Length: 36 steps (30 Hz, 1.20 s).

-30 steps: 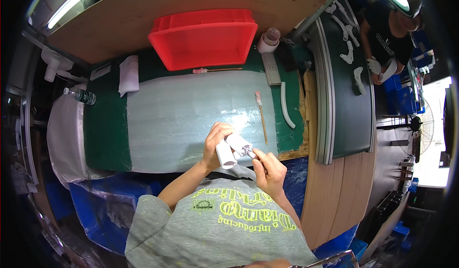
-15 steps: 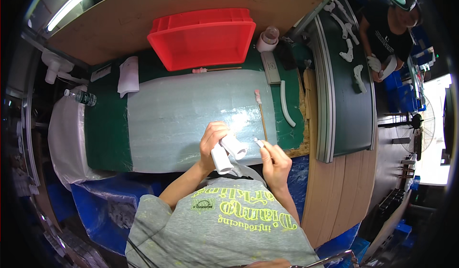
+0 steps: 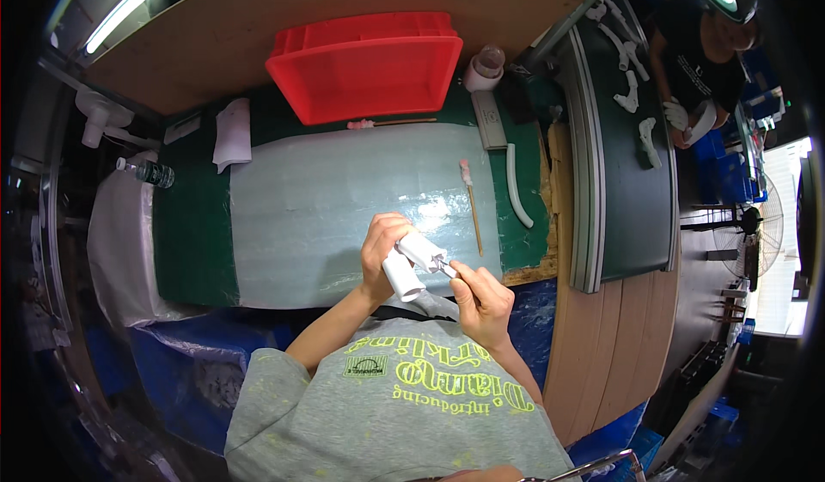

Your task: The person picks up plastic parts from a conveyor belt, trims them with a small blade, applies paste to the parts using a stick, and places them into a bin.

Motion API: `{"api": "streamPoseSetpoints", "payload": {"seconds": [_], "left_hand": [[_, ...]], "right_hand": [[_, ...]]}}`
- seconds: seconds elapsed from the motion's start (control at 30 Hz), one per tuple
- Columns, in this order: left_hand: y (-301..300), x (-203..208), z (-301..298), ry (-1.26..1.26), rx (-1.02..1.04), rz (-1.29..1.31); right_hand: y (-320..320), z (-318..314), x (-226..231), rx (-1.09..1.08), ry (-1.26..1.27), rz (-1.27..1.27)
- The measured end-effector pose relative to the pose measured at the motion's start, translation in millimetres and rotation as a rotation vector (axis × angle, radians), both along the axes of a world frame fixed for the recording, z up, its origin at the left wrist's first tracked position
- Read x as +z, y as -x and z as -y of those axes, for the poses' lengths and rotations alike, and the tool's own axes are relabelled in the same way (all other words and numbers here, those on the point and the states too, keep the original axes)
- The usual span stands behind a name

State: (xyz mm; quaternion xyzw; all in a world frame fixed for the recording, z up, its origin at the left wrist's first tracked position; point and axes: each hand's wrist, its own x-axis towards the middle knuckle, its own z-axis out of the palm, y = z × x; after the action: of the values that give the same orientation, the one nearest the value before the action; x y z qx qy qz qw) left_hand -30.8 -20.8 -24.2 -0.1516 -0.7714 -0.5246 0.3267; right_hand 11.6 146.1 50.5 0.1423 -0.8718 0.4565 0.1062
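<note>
My left hand (image 3: 383,248) is wrapped round a white plastic fitting (image 3: 403,277) with two tubular ends, held above the near edge of the bench. Both tube mouths point toward me and to the right. Between the fingers and thumb of my right hand (image 3: 484,303) is a small hand tool (image 3: 447,268) with a pale handle and a thin metal tip. That tip meets the mouth of the upper tube; whether it reaches inside, I cannot tell. Below both hands lies a translucent plastic sheet (image 3: 318,203) on the green bench top.
At the back stands a red bin (image 3: 365,74). A stick with a pink wrapped end (image 3: 473,207) and a curved white tube (image 3: 516,186) lie to the right. A bottle (image 3: 148,173) rests at left. Beyond the conveyor (image 3: 632,216) is a person (image 3: 700,70) holding a white part.
My right hand has moved left and brought the tool from beside the fitting to its upper tube mouth. My left hand has turned the fitting slightly.
</note>
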Motion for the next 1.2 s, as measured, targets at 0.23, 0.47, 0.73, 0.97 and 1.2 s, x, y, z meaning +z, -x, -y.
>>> {"api": "streamPoseSetpoints", "payload": {"seconds": [0.23,0.47,0.73,0.97,1.2], "left_hand": [[3,0,5,0.064,0.003,-0.055],[-3,-1,0,-0.058,0.013,0.016],[-7,7,-6,-0.111,-0.006,0.091],[-11,8,-9,-0.168,-0.012,0.113],[-11,2,-10,-0.163,0.048,0.131]], "right_hand": [[2,-5,-3,-0.037,-0.054,0.041],[11,-16,-8,-0.159,-0.050,0.037],[5,8,-3,-0.006,-0.007,-0.071],[4,14,-6,-0.051,-0.054,-0.101],[13,-4,-9,-0.220,-0.032,-0.038]]}}
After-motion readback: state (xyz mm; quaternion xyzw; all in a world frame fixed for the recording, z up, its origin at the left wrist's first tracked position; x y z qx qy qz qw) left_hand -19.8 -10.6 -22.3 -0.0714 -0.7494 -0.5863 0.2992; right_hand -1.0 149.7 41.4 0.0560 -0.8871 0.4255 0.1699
